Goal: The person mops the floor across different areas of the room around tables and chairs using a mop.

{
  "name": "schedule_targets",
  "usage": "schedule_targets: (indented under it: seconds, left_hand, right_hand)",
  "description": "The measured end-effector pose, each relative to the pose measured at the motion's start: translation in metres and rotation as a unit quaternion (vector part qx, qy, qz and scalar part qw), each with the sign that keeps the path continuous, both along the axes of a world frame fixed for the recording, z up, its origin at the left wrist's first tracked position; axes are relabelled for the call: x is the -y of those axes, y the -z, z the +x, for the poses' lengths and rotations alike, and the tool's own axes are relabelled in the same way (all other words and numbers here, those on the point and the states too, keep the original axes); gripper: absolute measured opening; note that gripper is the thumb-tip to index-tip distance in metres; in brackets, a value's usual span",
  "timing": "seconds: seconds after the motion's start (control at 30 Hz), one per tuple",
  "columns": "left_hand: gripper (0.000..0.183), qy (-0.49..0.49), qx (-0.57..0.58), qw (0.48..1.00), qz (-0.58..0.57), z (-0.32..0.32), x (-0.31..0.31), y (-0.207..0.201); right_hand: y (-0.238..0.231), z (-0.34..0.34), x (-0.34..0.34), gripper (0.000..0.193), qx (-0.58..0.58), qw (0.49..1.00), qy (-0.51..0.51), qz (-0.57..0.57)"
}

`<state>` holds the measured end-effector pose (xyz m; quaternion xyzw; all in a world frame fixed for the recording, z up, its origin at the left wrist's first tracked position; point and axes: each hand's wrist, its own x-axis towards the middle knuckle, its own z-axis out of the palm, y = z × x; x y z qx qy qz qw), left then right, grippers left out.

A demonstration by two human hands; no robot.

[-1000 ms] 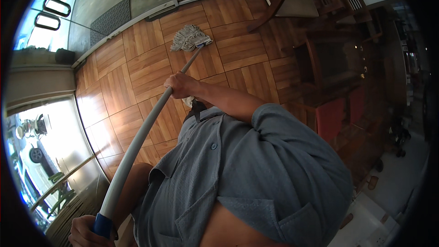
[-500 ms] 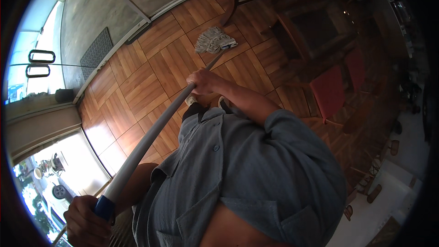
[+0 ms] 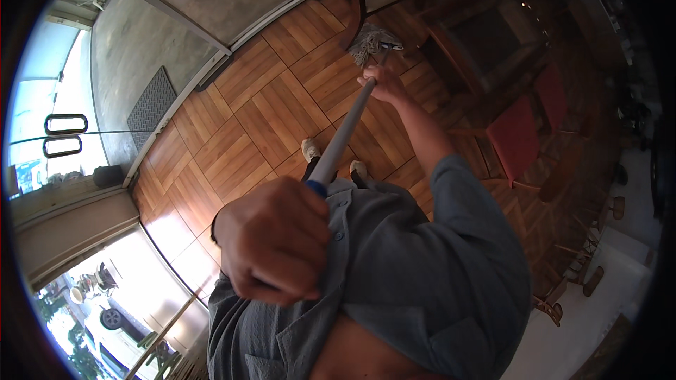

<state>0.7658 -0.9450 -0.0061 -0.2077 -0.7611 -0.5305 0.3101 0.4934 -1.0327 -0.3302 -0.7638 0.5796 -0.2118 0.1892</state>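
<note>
A mop with a long grey handle [image 3: 343, 134] runs from my chest out over the floor. My left hand [image 3: 274, 239] is wrapped round its upper end, close in front of my shirt, with a bit of blue grip showing beside the fingers. Farther down the handle, my right hand [image 3: 384, 84] grips it with the arm stretched forward. The grey string mop head [image 3: 372, 43] lies on the wood-patterned floor [image 3: 243, 109], right by the leg of a wooden chair [image 3: 358, 7]. Part of the lower handle is hidden behind my right hand.
Red-backed chairs [image 3: 512, 141] and a dark wooden table [image 3: 486, 39] stand to the right. Along the left runs a glass door with black handles [image 3: 65, 124], and a grey mat [image 3: 153, 107] lies beyond its threshold. My shoes [image 3: 310, 149] are on the floor below me.
The mop head has moved right and away, up to the chair leg. My right hand has reached forward with the handle, and my left hand has come from the lower left to my chest.
</note>
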Motion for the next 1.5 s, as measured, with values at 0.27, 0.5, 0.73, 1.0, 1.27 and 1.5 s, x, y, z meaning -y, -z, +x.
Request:
schedule_targets:
  seconds: [0.27,0.5,0.73,1.0,1.27,1.5]
  left_hand:
    - [0.023,0.024,0.087,0.995,0.038,0.045,0.064,0.039]
    - [0.035,0.065,0.030,0.997,-0.014,0.155,0.088,-0.043]
    - [0.042,0.152,-0.114,0.980,0.052,0.166,0.118,-0.038]
    - [0.036,0.162,-0.081,0.983,0.010,0.125,0.173,-0.032]
    - [0.036,0.134,0.031,0.988,0.066,0.045,0.257,-0.009]
    - [0.021,0.076,0.090,0.991,0.069,-0.046,0.319,0.032]
  right_hand:
    - [0.047,0.032,0.038,0.030,0.076,0.970,0.233,-0.007]
    - [0.000,0.177,0.031,0.028,0.172,0.973,0.155,0.008]
    - [-0.019,0.200,0.039,0.021,0.066,0.991,0.106,-0.039]
    - [-0.015,0.145,0.088,0.023,0.022,0.986,0.124,-0.109]
    - [0.011,0.047,0.162,0.028,0.016,0.957,0.257,-0.131]
    - [0.025,-0.071,0.212,0.024,-0.020,0.941,0.336,-0.030]
